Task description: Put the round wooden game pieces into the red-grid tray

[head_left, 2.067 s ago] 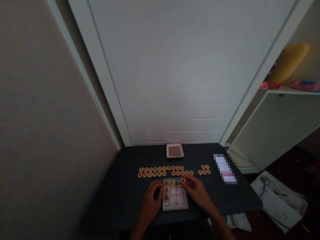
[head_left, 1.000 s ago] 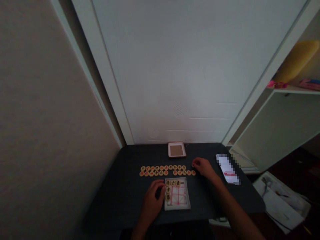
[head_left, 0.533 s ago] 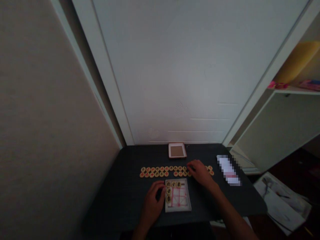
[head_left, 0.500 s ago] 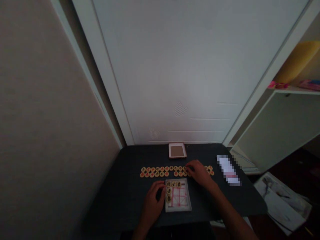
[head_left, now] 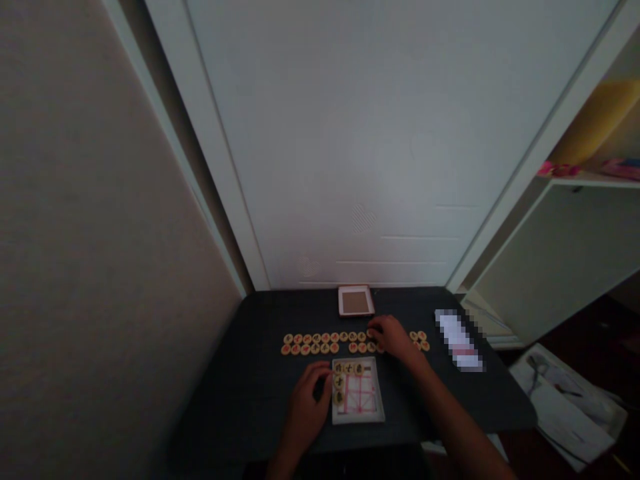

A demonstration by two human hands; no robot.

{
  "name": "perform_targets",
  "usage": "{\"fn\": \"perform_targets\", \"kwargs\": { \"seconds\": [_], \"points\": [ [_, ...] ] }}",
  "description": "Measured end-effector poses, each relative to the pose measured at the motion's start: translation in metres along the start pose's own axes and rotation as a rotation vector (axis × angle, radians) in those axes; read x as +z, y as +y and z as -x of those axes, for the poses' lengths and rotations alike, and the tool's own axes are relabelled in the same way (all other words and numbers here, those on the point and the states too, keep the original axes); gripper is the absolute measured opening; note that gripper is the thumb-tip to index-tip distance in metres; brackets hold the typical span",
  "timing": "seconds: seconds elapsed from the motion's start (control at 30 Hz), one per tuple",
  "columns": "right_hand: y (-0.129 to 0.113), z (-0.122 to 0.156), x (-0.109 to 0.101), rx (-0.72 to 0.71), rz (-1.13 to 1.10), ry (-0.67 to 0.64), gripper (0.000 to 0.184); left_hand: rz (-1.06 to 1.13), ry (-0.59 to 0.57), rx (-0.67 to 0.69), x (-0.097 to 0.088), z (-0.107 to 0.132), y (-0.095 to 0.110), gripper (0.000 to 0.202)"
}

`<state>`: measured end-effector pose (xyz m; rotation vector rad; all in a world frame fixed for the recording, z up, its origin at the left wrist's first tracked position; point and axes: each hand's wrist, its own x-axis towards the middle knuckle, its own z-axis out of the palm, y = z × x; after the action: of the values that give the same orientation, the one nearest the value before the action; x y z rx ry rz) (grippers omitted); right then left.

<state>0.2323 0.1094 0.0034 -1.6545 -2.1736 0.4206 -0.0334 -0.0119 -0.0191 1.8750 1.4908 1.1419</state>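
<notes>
A small white box [head_left: 373, 415] with a red grid inside lies on the dark table [head_left: 240, 400]; several round wooden game pieces sit along its top and left sides. My left hand [head_left: 306, 407] rests against the box's left edge, fingers curled on the rim. Two rows of round pieces [head_left: 320, 343] lie behind the box. My right hand [head_left: 395, 340] hovers over the right end of those rows, fingertips bent down onto a piece there. What the fingers hold is hidden. A few more pieces [head_left: 419, 340] lie just right of that hand.
A square lid [head_left: 355, 301] lies at the table's back edge by the white door. A blurred white object [head_left: 459, 340] lies at the right. White shelving with a yellow thing [head_left: 590, 127] stands to the right; a white bag [head_left: 570, 400] is on the floor.
My right hand left the box, reached out to the far right group of pieces, then came back left to the end of the rows. My left hand stayed on the box.
</notes>
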Motion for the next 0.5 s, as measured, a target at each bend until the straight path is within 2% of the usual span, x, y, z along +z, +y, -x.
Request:
{"fn": "perform_targets", "kwargs": {
  "seconds": [0.3, 0.5],
  "points": [
    [0.004, -0.006, 0.001, 0.033, 0.012, 0.011, 0.022, -0.004, -0.016, -0.017, 0.002, 0.0, -0.004, 0.02],
    [-0.005, 0.007, -0.014, -0.018, -0.063, 0.046, 0.028, -0.004, 0.0, -0.006, 0.001, 0.001, -0.003, 0.021]
  ]
}}
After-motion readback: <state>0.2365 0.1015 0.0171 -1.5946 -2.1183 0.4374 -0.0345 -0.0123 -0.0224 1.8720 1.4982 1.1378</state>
